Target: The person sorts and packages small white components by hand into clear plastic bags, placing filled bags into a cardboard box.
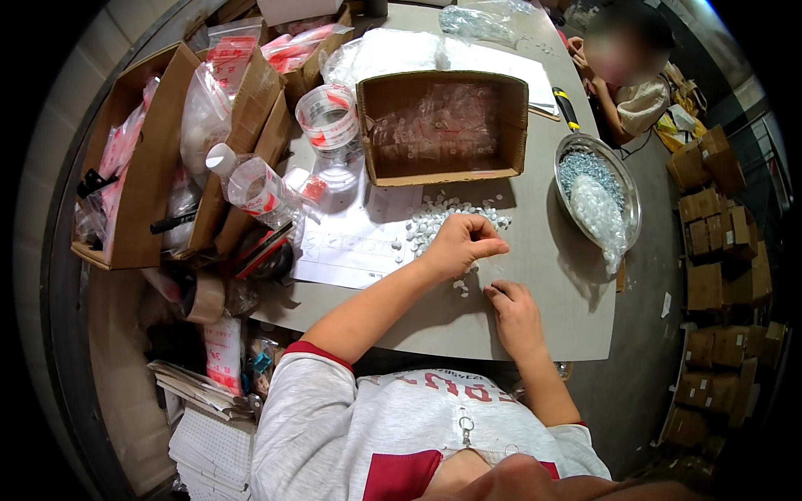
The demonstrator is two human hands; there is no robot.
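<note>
My left hand [464,245] is over the grey table, at the near edge of a heap of small white round pieces [428,219]. Its thumb and fingers are pinched together; whatever they grip is too small to make out. Close by, to the right and nearer to me, my right hand [515,316] rests low by the table's front part with its fingers curled. Its fingertips press together, and what they hold is hidden. A few loose white pieces [460,287] lie between my hands. Beyond the heap stands an open cardboard box [443,177] with small clear bags inside.
A metal bowl [637,209] of small silvery parts and a bulging clear bag stands right. A plastic bottle [257,185], a cut clear container [327,125] and printed paper [351,255] are left, beside cardboard boxes [150,167]. Another person [626,83] sits at the far right.
</note>
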